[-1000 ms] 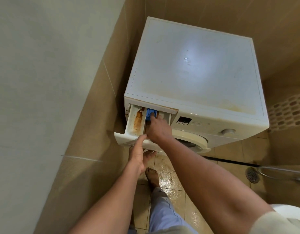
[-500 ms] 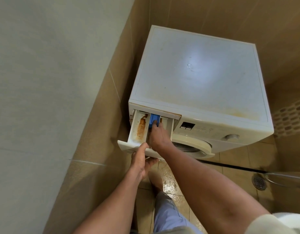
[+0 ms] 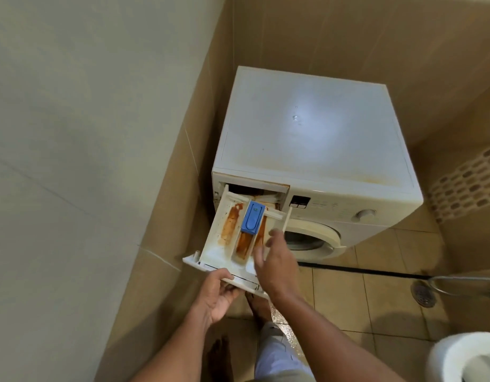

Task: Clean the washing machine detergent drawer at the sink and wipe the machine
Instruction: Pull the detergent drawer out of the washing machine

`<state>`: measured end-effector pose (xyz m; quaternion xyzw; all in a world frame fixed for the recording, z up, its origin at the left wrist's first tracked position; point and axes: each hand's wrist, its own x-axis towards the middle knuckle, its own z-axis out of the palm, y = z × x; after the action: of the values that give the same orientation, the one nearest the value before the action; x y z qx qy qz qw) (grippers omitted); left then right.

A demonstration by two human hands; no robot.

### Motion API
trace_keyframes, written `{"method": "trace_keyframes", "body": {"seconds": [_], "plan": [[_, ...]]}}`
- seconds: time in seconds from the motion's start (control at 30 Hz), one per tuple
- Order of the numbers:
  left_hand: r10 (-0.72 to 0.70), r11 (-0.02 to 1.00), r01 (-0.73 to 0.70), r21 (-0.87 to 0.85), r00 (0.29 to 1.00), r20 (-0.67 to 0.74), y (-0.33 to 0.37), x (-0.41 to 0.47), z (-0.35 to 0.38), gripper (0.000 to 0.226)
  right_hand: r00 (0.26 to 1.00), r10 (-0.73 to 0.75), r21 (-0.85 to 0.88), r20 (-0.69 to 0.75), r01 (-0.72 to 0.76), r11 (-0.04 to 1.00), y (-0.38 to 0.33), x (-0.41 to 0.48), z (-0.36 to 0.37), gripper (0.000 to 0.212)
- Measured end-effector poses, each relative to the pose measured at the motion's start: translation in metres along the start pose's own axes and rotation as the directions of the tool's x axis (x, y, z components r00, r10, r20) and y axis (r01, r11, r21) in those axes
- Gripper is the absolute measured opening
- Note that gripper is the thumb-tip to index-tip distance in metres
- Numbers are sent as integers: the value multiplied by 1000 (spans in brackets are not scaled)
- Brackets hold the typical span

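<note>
The white washing machine [image 3: 315, 139] stands in the corner, its top dusty and stained orange near the front edge. Its detergent drawer [image 3: 224, 235] is pulled far out of the dark slot [image 3: 255, 190] and tilts downward toward me. Rusty orange residue streaks the compartments, and a blue insert [image 3: 252, 217] sits in the middle one. My left hand [image 3: 220, 295] grips the drawer's front panel from below. My right hand [image 3: 274, 260] hovers over the drawer's right side, fingers spread, holding nothing.
A beige tiled wall [image 3: 161, 216] runs close on the left of the machine. The wet tiled floor [image 3: 348, 299] has a drain [image 3: 423, 295] and a metal hose [image 3: 464, 279] at the right. A white toilet [image 3: 467, 359] sits at the lower right. My bare feet are below the drawer.
The drawer has come much further out of the slot and tipped down. My right hand has lifted off the blue insert and opened. The view has moved back from the machine.
</note>
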<state>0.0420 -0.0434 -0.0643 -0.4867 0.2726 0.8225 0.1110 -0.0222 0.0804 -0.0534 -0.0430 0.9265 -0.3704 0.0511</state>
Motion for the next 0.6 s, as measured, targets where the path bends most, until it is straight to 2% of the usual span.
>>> {"method": "trace_keyframes", "body": {"seconds": [0.07, 0.13, 0.23, 0.3, 0.37, 0.5, 0.6], "plan": [[4, 1000, -5, 29, 999, 35, -2, -10, -3, 28, 984, 126, 55, -129, -119, 991, 11, -8, -18, 23], [6, 997, -12, 82, 998, 69, -5, -19, -3, 28, 947, 262, 110, -188, -245, 963, 24, -18, -36, 28], [-6, 986, -15, 168, 992, 129, -13, -31, 6, 29, 916, 400, 193, -16, -390, 900, 45, -39, -60, 38], [-26, 971, -20, 239, 982, 185, -24, -41, 16, 32, 895, 432, 261, 110, -445, 857, 59, -59, -75, 37], [-48, 947, -30, 320, 971, 235, -34, -50, 27, 35, 883, 441, 281, 161, -469, 837, 70, -74, -88, 34], [-131, 863, -57, 501, 934, 332, -68, -64, 63, 35, 848, 524, 321, 84, -521, 791, 85, -104, -120, 19], [-227, 765, -82, 638, 893, 388, -107, -77, 94, 37, 782, 622, 253, -44, -594, 764, 112, -127, -152, 25]]}}
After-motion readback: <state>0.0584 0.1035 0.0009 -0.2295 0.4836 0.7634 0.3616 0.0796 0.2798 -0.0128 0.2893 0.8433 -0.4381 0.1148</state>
